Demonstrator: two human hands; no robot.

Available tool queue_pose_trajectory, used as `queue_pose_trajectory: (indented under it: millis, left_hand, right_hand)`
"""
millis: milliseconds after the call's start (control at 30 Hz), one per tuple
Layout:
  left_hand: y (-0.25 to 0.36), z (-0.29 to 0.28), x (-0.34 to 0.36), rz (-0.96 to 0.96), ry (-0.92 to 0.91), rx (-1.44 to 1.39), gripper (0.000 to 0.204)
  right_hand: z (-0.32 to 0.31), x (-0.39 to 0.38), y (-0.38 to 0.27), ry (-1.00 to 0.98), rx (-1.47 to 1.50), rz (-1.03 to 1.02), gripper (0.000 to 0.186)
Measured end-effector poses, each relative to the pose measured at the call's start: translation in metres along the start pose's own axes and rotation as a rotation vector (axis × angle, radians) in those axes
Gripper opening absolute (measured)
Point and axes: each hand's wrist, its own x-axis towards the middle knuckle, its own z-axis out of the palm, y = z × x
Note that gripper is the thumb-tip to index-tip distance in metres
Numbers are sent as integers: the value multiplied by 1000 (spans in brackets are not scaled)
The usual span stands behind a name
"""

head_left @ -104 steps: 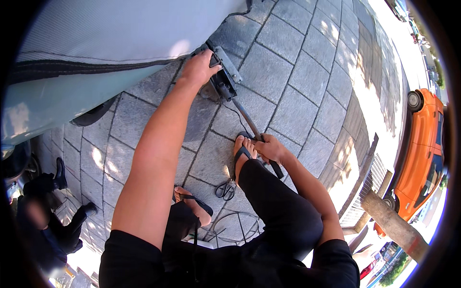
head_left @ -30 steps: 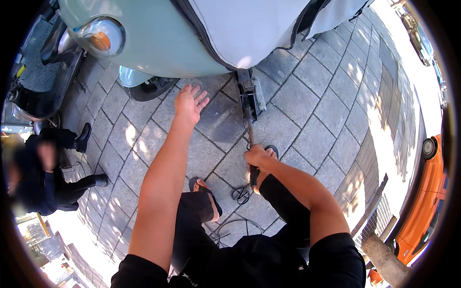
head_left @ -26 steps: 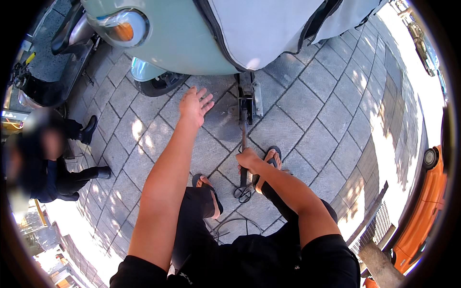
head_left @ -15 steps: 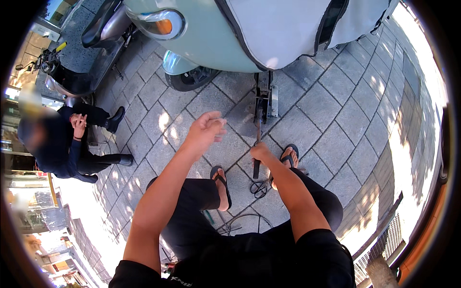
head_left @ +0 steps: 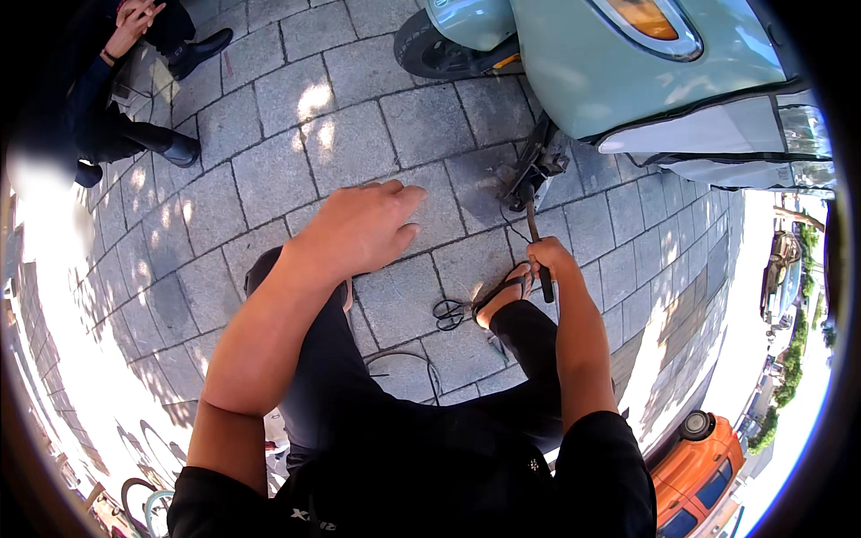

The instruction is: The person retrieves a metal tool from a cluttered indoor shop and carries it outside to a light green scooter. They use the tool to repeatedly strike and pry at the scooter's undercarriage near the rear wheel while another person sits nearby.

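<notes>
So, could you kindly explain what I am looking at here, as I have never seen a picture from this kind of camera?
There is no machine here: a person wears a wide fisheye camera on the head, looking down at their own two bare hands, so straight lines bend near the rim. The forearms come in from the lower edge. The right hand grips the dark handle of a long tool, whose far end reaches to the underside of a pale green scooter. The left hand is open, fingers spread, held in the air and holding nothing. The person crouches on grey paving stones in sandals; a pair of scissors lies on the stones by the right foot. Another person in dark clothes is at the upper left, and an orange car shows at the lower right.
</notes>
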Motion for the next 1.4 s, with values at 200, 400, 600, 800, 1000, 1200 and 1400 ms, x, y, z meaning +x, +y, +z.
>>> queue_pose_trajectory:
  millis: [200,400,600,800,1000,1200,1400]
  left_hand:
    - [-31,-17,-54,-5,183,-83,42]
    - [-75,-38,-96,-107,408,-149,40]
    - [-61,-32,-75,-41,299,-49,42]
    - [-24,-34,-61,141,176,-51,50]
    - [-33,-40,-1,95,142,-167,55]
    - [-56,-16,82,-160,297,-382,47]
    - [-72,-21,45,-417,475,-705,39]
  right_hand:
    - [-11,0,-11,82,-180,59,12]
    - [-23,6,-33,-2,-329,152,11]
    - [-9,-15,-34,75,-413,93,15]
    - [33,-7,-14,113,-95,51,32]
    - [76,5,15,263,45,-106,36]
    - [19,-37,-2,703,-556,-459,60]
    - [-20,-342,-261,-943,201,-697,54]
